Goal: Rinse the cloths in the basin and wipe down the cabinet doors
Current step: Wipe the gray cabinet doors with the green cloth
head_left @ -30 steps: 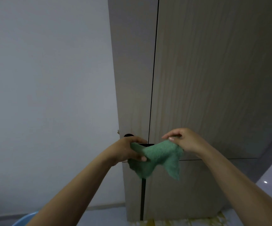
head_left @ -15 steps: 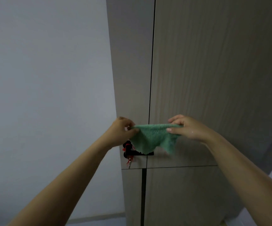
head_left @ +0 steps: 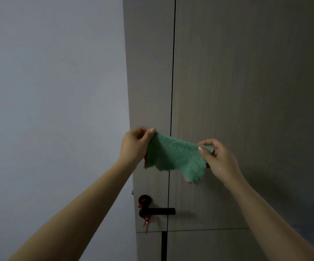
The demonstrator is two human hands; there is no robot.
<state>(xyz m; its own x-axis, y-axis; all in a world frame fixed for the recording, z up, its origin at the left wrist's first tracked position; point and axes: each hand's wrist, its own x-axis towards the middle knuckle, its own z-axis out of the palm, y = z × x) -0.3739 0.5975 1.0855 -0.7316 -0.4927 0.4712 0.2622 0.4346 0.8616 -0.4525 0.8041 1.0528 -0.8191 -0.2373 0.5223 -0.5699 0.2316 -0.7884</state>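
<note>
Head view, green cloth [head_left: 173, 154] stretched between both hands' grip

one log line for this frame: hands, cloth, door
left hand: pinches cloth corner | right hand: pinches opposite corner | green cloth: spread between hands, above black handle | cabinet door: wiping not started

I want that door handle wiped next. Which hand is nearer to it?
Left. The left hand pinches the green cloth almost straight above the black door handle. The right hand holds the cloth's other end, above and well to the handle's right.
</note>
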